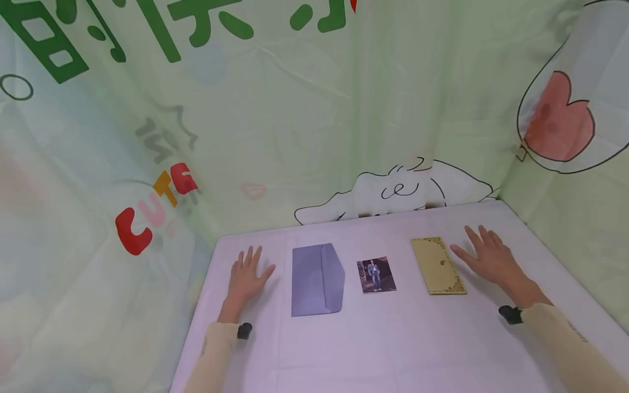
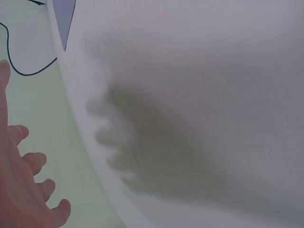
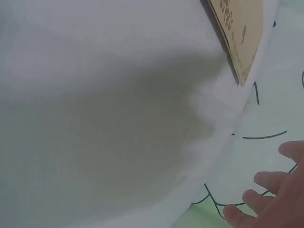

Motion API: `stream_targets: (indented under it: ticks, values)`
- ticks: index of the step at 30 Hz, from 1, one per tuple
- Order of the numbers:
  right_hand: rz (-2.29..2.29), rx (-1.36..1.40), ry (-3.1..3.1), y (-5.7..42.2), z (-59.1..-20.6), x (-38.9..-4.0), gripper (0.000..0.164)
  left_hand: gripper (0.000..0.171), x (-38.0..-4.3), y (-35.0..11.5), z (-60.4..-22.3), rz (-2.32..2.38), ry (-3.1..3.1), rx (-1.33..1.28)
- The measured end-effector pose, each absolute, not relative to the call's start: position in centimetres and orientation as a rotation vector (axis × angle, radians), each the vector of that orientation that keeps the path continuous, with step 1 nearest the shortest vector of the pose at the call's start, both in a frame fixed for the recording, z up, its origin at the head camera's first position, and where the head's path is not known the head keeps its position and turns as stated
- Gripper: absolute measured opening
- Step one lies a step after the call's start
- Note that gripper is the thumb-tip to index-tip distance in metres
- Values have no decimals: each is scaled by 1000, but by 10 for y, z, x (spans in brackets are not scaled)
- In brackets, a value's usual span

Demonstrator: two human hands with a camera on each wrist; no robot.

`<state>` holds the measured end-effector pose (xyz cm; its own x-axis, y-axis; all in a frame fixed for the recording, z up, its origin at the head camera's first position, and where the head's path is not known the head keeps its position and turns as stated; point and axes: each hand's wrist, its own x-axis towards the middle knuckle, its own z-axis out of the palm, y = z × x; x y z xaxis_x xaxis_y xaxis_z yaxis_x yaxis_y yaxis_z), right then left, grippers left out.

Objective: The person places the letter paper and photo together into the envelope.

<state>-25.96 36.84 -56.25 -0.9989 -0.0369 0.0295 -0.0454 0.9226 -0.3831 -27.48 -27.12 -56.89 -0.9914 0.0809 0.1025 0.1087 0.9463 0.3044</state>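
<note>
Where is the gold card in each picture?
Head: the gold card lies right of centre, beside the right hand.
Left wrist: not in it.
Right wrist: upper right, cut off by the top edge.
Shared landmark: the pale table, in all three.

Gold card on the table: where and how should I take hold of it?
Probably pinch the gold card midway along its long right edge, coming from the right. It lies flat, so an edge should lift most easily; that one faces the open right grip beside it.
</note>
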Motion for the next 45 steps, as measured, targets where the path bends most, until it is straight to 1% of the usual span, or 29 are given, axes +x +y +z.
stream_targets:
  ticks: [11,29,40,45]
  values:
    - [641,94,-3075,347,-571,-260,94,81,-274,-251,-574,-508,-3000,-196]
    - [712,176,-3084,296,-566,-261,91,81,-276,-218,-577,-487,-2998,-282]
    - [706,156,-3082,269,-571,-264,95,82,-277,-203,-577,-459,-3002,-320]
    - [698,183,-3067,259,-572,-264,93,83,-277,-199,-577,-450,-3012,-328]
